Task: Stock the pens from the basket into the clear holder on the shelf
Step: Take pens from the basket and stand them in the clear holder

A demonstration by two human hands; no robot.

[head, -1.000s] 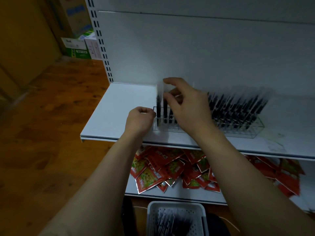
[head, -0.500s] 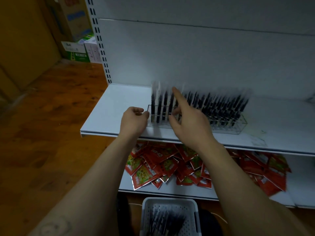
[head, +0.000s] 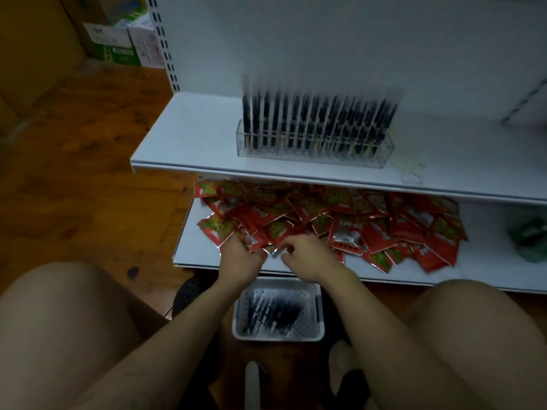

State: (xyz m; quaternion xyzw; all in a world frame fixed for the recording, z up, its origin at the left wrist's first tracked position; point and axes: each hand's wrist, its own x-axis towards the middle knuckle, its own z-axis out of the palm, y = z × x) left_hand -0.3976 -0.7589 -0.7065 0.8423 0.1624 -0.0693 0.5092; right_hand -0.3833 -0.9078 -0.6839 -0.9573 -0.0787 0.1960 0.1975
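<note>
The clear holder [head: 313,153] stands on the white upper shelf [head: 192,134], packed with a row of upright black pens [head: 319,119]. Nothing touches it. Down on the floor between my knees sits the white perforated basket [head: 279,284] with several black pens [head: 272,315] lying in it. Both hands hover just above the basket's far edge, in front of the lower shelf. My left hand [head: 241,257] and my right hand [head: 306,257] are close together with fingers loosely curled, and I see no pen in either.
A heap of red snack sachets [head: 355,220] covers the lower shelf right behind my hands. A dark green packet [head: 529,236] lies at its right end. Cardboard boxes [head: 118,39] stand on the wooden floor at the back left. My bare knees flank the basket.
Both hands have left the holder on the upper shelf and dropped to just above the basket. The view has tilted down, showing my knees and the whole basket.
</note>
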